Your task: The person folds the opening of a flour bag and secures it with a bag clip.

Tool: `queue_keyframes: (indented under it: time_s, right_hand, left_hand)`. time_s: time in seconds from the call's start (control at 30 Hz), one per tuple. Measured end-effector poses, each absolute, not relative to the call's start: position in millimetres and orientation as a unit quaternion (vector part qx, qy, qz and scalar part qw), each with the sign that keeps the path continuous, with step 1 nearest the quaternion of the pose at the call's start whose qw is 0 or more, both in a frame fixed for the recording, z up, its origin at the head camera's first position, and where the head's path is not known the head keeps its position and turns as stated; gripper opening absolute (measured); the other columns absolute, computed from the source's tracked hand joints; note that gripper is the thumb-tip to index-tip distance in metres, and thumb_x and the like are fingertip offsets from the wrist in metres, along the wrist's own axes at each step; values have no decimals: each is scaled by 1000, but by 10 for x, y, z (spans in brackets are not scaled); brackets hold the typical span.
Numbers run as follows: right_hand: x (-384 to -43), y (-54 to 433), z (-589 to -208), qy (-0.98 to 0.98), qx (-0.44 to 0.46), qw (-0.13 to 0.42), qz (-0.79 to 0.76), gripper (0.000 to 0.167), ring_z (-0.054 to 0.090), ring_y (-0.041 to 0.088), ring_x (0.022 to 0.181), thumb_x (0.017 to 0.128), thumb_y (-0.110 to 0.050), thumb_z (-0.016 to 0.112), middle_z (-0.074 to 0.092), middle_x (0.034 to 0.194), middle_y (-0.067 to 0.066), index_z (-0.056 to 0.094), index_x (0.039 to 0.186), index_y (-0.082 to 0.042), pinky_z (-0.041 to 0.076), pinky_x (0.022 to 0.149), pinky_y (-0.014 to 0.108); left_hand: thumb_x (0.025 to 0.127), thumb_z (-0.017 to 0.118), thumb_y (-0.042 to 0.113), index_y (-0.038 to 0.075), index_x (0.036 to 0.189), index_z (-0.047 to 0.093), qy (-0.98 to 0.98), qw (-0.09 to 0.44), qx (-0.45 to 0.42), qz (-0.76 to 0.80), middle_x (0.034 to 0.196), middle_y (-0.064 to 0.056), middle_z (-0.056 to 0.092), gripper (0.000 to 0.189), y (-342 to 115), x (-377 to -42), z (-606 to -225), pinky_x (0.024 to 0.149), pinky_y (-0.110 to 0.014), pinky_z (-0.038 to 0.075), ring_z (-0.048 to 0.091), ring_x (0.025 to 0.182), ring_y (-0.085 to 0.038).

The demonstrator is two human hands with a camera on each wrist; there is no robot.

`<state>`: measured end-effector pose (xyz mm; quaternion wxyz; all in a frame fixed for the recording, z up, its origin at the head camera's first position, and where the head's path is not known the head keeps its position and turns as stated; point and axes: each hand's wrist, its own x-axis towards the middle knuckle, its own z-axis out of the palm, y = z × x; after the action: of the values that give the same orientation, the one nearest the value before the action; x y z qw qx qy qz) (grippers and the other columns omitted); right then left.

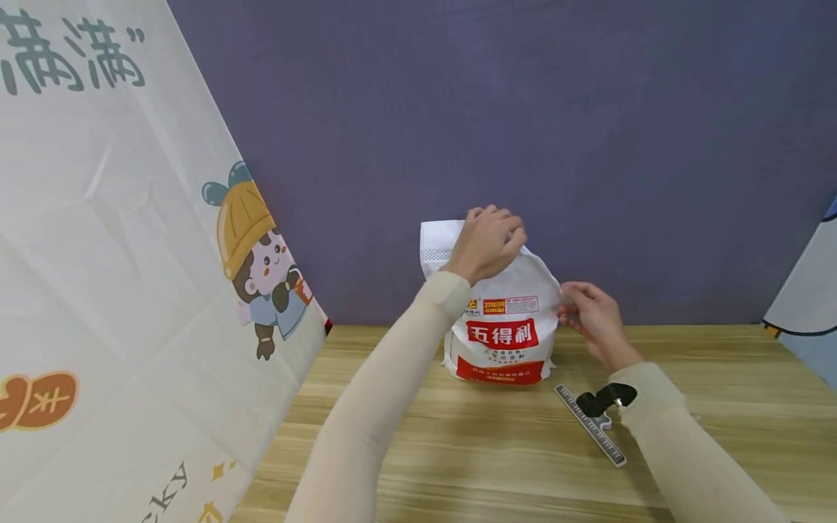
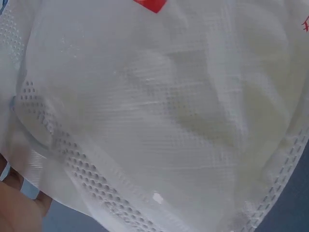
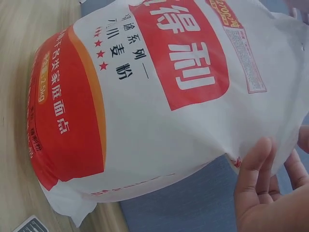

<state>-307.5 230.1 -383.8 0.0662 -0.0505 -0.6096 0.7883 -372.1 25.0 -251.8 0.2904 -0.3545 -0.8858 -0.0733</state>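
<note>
A white bag of flour [image 1: 510, 283] with red printed panels stands upright on the table, its top raised and slightly crumpled. At its upper edge, my left hand [image 1: 487, 243] grips the bag with curled fingers; the folded top corner sticks out to the left of the hand. My right hand [image 1: 595, 316] pinches the bag's right side edge, and the right wrist view shows its thumb and fingers [image 3: 257, 157] on the white material there. In the left wrist view the bag's perforated seam [image 2: 91, 176] fills much of the picture, fingers at lower left.
A sealing clip [image 1: 591, 428] with a long grey bar and a black handle lies on the wooden table [image 1: 458, 436], just left of my right forearm. Behind the bag rises a dark blue backdrop [image 1: 523, 109]. A printed white sheet [image 1: 131, 254] hangs at the left.
</note>
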Motion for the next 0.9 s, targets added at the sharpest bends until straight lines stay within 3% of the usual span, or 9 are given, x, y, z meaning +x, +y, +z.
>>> queue_keyframes:
  time_s: [0.17, 0.37, 0.63, 0.9]
  right_hand:
    - [-3084, 2289, -3842, -629, -63, 68, 771, 27, 63, 6, 76, 98, -36, 68, 64, 90, -8, 63, 119, -19, 57, 67, 21]
    - [-3105, 2270, -3838, -661, -75, 64, 744, 47, 61, 7, 80, 98, -40, 67, 63, 95, -9, 58, 138, -16, 57, 71, 21]
    - [-3128, 2270, -3839, -669, -78, 63, 737, 30, 60, 8, 80, 98, -41, 67, 62, 95, -8, 63, 123, -25, 56, 69, 19]
    - [-3119, 2275, -3840, -689, -75, 57, 719, 33, 58, 8, 82, 99, -40, 65, 61, 96, -9, 62, 127, -23, 55, 71, 18]
  left_hand:
    - [101, 49, 59, 32, 101, 73, -900, 264, -345, -23, 114, 14, 71, 35, 334, -3634, -2506, 113, -43, 34, 57, 113, -11]
    - [96, 59, 59, 36, 116, 72, -913, 227, -334, 59, 122, 14, 70, 33, 447, -3579, -2512, 120, -50, 28, 54, 124, -13]
    - [94, 65, 57, 37, 120, 71, -908, 226, -336, 113, 125, 13, 70, 34, 489, -3585, -2527, 123, -52, 26, 56, 126, -14]
    - [94, 66, 58, 37, 126, 69, -906, 227, -334, 131, 131, 11, 69, 39, 460, -3593, -2554, 122, -54, 28, 55, 130, -15]
